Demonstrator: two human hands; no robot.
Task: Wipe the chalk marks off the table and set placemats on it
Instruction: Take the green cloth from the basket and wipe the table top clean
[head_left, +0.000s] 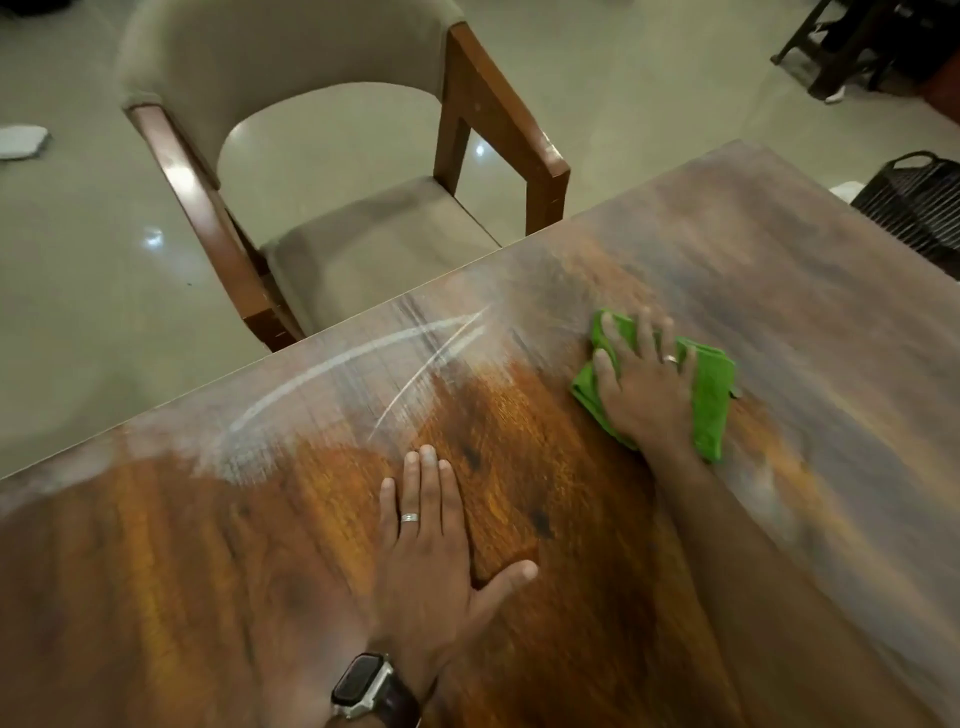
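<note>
Cloth position: your right hand (647, 387) lies flat on the folded green cloth (711, 400), fingers spread and straight, palm pressing the cloth onto the wooden table (779, 270); the cloth shows beyond the fingertips and on both sides of the hand, so the hand covers its middle and does not curl round it; a ring is visible on one finger of that hand. Your left hand (431, 545) rests palm-down on bare wood nearer your body, fingers straight and together, thumb out to the side, holding nothing; it carries a ring, and a watch (363, 686) sits on the wrist. Chalk marks (363, 358) lie to the left of the cloth and beyond the left hand's fingertips, near the table's far edge: two long curved white strokes with a smeared white haze around them; the cloth is apart from the strokes. An upholstered chair (332, 156) with wooden arms stands against that far edge; a dark basket (919, 202) sits past the table's right corner.
</note>
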